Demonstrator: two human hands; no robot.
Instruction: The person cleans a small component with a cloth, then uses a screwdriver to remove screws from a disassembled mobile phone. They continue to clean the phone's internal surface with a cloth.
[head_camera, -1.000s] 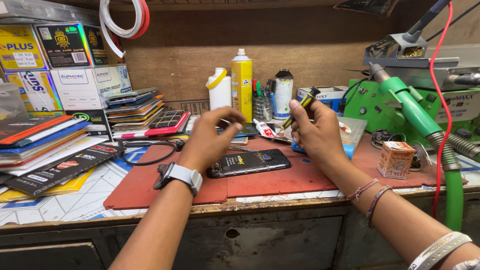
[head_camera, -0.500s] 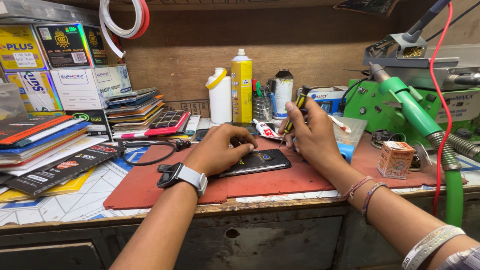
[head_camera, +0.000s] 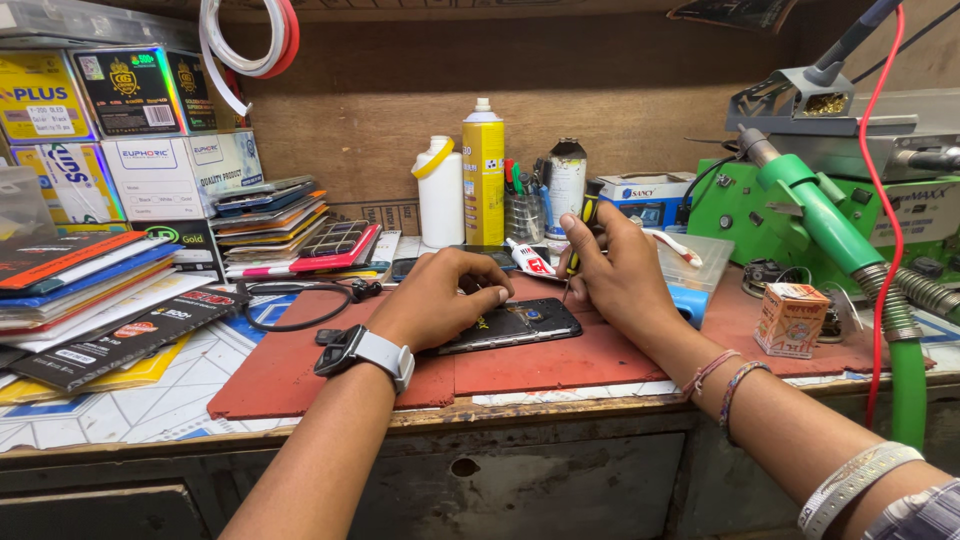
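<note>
Dark phone (head_camera: 505, 325) lying back-up on the red mat (head_camera: 300, 370) at bench centre. Left hand (head_camera: 440, 300) pressed flat, pinning it from 9 o'clock. Right hand (head_camera: 615, 270) pinching a screwdriver (head_camera: 578, 240), tip down at the phone's 1 o'clock corner. Back cover on; opening seemingly just under way.

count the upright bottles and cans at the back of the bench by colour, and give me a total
White bottle: 1
Yellow spray can: 1
Silver can: 1
Total: 3
</note>
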